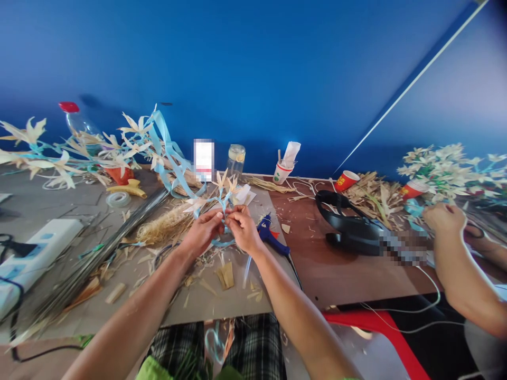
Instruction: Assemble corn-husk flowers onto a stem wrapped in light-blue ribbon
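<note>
Between my two hands stands a small spray of pale dried-husk flowers (pixel 227 183), its stems wrapped in light blue tape. My left hand (pixel 206 230) is closed, thumb and fingers pinching the wrapped stem from the left. From the right, my right hand (pixel 243 228) pinches the same stem just beside it, fingertips almost touching. A loop of blue tape (pixel 222 243) hangs under the hands; exactly which fingers hold it is hidden. Right of my right hand lies a blue glue gun (pixel 272 236). A tangle of straw-coloured fibre (pixel 164 227) lies beyond my left forearm.
At left are a bundle of thin wires (pixel 106 253), a white power strip (pixel 43 258), a tape roll (pixel 118 199) and finished flower branches (pixel 63 163). Blue ribbon (pixel 162 132) hangs behind. A black headset (pixel 352 227) lies right, near a co-worker's hands (pixel 446 219).
</note>
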Tool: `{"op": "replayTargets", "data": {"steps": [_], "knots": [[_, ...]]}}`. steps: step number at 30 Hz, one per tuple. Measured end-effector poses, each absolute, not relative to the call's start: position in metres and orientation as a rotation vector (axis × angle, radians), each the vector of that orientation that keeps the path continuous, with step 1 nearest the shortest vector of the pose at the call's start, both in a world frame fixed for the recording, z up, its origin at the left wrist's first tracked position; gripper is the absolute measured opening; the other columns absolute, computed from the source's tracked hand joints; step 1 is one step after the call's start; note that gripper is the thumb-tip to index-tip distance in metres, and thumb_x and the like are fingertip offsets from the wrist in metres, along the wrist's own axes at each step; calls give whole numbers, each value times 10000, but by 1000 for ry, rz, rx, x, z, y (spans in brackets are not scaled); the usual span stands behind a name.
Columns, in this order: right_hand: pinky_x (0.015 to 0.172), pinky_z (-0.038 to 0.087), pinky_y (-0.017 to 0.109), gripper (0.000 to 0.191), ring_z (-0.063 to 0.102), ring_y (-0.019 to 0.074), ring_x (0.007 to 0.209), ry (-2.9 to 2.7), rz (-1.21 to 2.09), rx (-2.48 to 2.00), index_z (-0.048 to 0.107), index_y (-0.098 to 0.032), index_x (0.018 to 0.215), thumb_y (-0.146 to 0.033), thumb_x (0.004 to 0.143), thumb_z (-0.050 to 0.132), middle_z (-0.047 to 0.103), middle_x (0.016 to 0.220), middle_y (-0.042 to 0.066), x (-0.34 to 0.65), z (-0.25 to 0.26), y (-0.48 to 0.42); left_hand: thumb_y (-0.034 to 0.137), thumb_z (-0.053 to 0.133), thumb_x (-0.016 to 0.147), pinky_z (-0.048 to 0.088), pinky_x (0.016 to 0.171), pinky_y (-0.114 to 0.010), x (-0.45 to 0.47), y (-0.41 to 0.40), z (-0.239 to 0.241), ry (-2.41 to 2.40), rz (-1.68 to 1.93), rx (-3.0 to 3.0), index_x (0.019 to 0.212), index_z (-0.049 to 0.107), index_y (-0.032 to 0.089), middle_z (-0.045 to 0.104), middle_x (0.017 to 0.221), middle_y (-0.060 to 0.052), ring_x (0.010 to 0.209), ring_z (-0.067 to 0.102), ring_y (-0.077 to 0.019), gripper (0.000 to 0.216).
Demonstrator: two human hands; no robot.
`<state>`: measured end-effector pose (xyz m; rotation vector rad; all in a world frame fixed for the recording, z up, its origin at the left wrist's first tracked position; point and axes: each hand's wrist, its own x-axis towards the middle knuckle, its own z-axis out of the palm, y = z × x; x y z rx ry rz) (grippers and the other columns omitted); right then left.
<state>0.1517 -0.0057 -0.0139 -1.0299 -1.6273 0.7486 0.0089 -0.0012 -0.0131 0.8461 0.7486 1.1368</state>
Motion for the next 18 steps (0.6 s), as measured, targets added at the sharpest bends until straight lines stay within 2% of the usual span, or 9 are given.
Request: {"op": "replayTargets", "data": {"steps": [6, 12, 15, 18], "knots": [[914, 399, 311, 178, 495, 182, 994, -1677, 852, -1016, 651, -171, 670, -251, 807, 568, 490, 933, 59, 149, -12, -10, 240, 766, 674, 443, 573, -186, 3, 1, -12, 581, 1082, 658, 857, 704, 102, 589, 625, -1, 517, 475, -44, 237], [935, 386, 318, 153, 487, 186, 1014, -1677, 934, -984, 673, -191, 698, -274, 797, 591, 484, 953, 46, 147, -14, -11, 165, 774, 645, 423, 547, -167, 2, -2, -6, 537, 1103, 627, 666, 644, 99, 551, 591, 15, 504, 446, -34, 147], [939, 377, 325, 145, 490, 187, 1003, -1666, 945, -980, 680, -189, 709, -269, 793, 593, 480, 948, 46, 147, -13, -12, 172, 762, 659, 413, 539, -175, 4, -3, -6, 556, 1110, 642, 666, 628, 108, 500, 537, 29, 502, 449, -49, 148], [929, 377, 327, 161, 494, 185, 984, -1660, 978, -961, 673, -187, 699, -279, 798, 586, 483, 937, 45, 147, -11, -13, 166, 749, 666, 420, 556, -181, 4, -3, -6, 562, 1149, 656, 686, 625, 108, 531, 595, 19, 526, 461, -51, 139]]}}
